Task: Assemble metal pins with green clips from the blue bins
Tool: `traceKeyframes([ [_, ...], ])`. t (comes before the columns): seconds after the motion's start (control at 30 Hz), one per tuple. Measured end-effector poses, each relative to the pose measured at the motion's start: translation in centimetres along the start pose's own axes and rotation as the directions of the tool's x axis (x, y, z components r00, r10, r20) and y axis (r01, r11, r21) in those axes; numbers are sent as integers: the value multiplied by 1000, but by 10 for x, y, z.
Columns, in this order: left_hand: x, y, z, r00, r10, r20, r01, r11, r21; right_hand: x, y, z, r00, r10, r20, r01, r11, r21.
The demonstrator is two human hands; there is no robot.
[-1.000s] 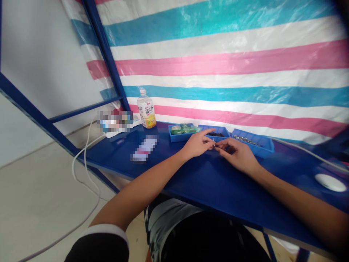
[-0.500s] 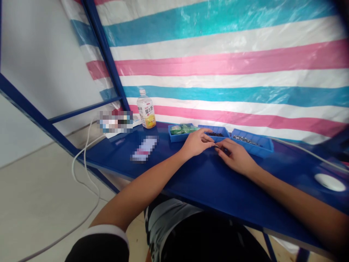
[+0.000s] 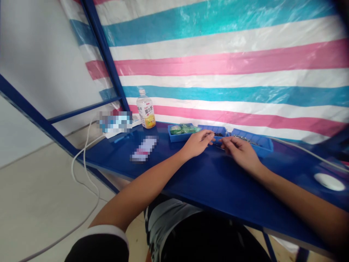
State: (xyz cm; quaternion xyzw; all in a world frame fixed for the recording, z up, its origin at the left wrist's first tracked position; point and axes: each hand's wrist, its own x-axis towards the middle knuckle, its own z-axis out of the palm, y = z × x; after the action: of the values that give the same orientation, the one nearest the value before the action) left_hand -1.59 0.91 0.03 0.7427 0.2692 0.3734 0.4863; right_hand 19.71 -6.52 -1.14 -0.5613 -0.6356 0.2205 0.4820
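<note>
Glossy blue counter [image 3: 207, 178]. The shallow blue plastic tray of small dark parts [image 3: 219, 128] stands at the back, between a matching tray of green packets [image 3: 177, 138] and one of bright metal pieces [image 3: 263, 150]. The left hand [image 3: 196, 144] and right hand [image 3: 240, 153] lie just before it. Fingers curled narrow; any hold cannot be told. A clear plastic bottle of yellow drink [image 3: 146, 112] stands to the left.

head cam | riding on the person's head, looking forward and down | facing the blue table [image 3: 207, 182] and the striped tarp [image 3: 218, 65] behind it | taking in the left hand [image 3: 195, 143] and right hand [image 3: 240, 153] at arm's reach, mid-frame | straight edges apparently bowing toward the frame's rim
</note>
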Motion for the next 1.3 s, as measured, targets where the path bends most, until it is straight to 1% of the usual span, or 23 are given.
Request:
traceKeyframes([
  [0.07, -1, 2, -1, 1000, -1, -11, 1, 1000, 13, 2, 0, -6, 988, 100, -118, -80, 983, 164],
  [0.1, -1, 3, -1, 1000, 0, -16, 0, 1000, 15, 3, 0, -10, 977, 146, -157, -108, 968, 227],
  [0.13, -1, 4, -1, 1000, -1, -18, 1, 1000, 17, 3, 0, -14, 968, 178, -176, -130, 958, 254],
  [0.17, -1, 4, -1, 1000, -3, -17, 4, 1000, 18, 3, 1, -18, 967, 189, -169, -147, 961, 234],
  [0.2, -1, 5, -1, 1000, -6, -16, 6, 1000, 19, 3, 1, -21, 972, 172, -159, -146, 976, 162],
  [0.23, -1, 5, -1, 1000, -7, -15, 8, 1000, 20, 2, 2, -23, 982, 125, -143, -121, 992, 35],
  [0.27, -1, 5, -1, 1000, -8, -14, 8, 1000, 21, 1, 4, -25, 992, 55, -117, -68, 991, -115],
  [0.3, -1, 5, -1, 1000, -7, -12, 7, 1000, 22, 0, 5, -25, 996, -33, -82, 11, 967, -256],
  [0.33, -1, 5, -1, 1000, -4, -9, 5, 1000, 24, 0, 7, -24, 992, -121, -24, 104, 923, -370],
  [0.37, -1, 5, -1, 1000, -1, -7, 2, 1000, 27, -1, 8, -22, 979, -199, 37, 194, 871, -452],
  [0.43, -2, 6, -1, 1000, 0, -1, 0, 999, 35, -1, 10, -16, 942, -301, 150, 333, 773, -539],
  [0.53, -3, 8, 0, 1000, -4, -1, 4, 999, 41, 0, 12, -8, 907, -341, 248, 420, 677, -605],
  [0.63, -3, 8, 0, 1000, -2, -3, 2, 999, 37, 1, 16, -5, 891, -328, 315, 454, 621, -639],
  [0.77, -2, 5, 0, 1000, 14, 2, -14, 999, 39, 3, 22, -7, 889, -299, 346, 457, 583, -671],
  [0.93, -2, 5, 0, 1000, 11, 1, -11, 999, 41, 6, 23, -9, 881, -296, 368, 471, 610, -637],
  [1.1, -3, 8, 0, 1000, -6, 4, 6, 999, 39, 6, 20, -8, 841, -350, 413, 535, 660, -528],
  [1.17, -3, 8, 1, 1000, -3, 3, 3, 999, 40, 7, 19, -7, 820, -379, 428, 565, 658, -498],
  [1.3, -2, 4, 1, 1000, 4, 10, -4, 999, 47, 9, 18, -7, 783, -406, 472, 615, 620, -487],
])
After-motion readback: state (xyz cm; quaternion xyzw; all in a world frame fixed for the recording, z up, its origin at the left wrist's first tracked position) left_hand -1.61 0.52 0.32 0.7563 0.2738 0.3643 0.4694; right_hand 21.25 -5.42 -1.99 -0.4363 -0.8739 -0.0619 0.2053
